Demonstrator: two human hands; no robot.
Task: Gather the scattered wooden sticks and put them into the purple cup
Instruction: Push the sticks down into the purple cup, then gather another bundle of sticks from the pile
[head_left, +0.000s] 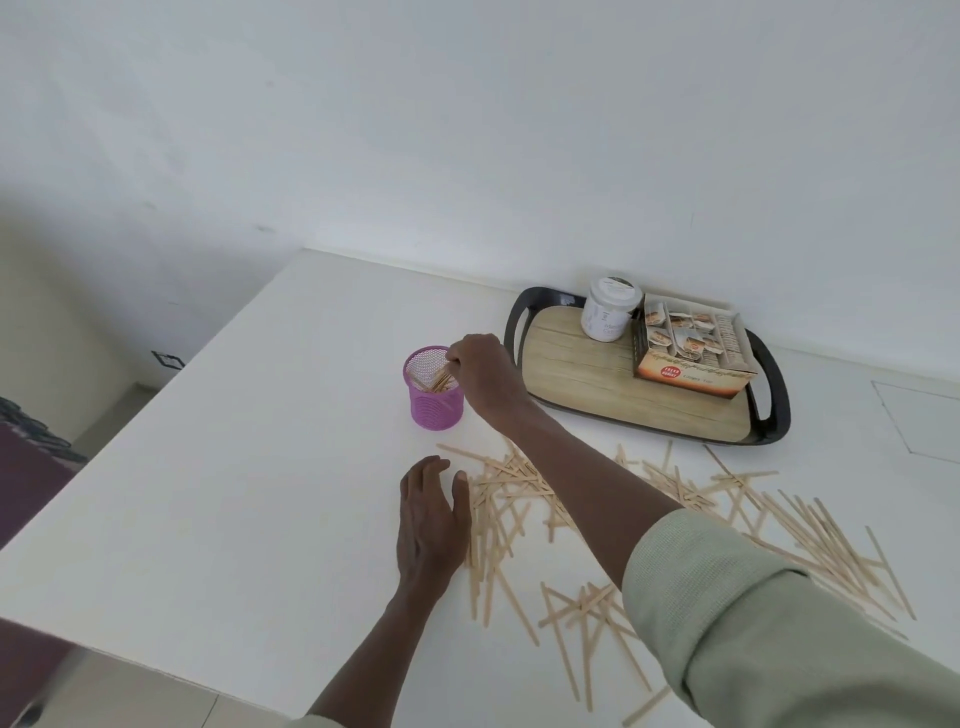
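A purple mesh cup (434, 402) stands upright on the white table (249, 467), with several wooden sticks leaning inside it. My right hand (485, 371) is at the cup's right rim, its fingers closed on a few sticks that dip into the cup. Flat on the table, palm down, my left hand (431, 519) rests with fingers apart at the left edge of the scattered wooden sticks (810, 525). The sticks lie loose and crossed from the middle of the table to its right side, partly hidden under my right forearm.
A dark tray (774, 405) with a wood-pattern base stands behind the sticks at the right, holding a white jar (608, 312) and an open box of sachets (691, 345). The table's left edge drops to the floor; a wall runs behind.
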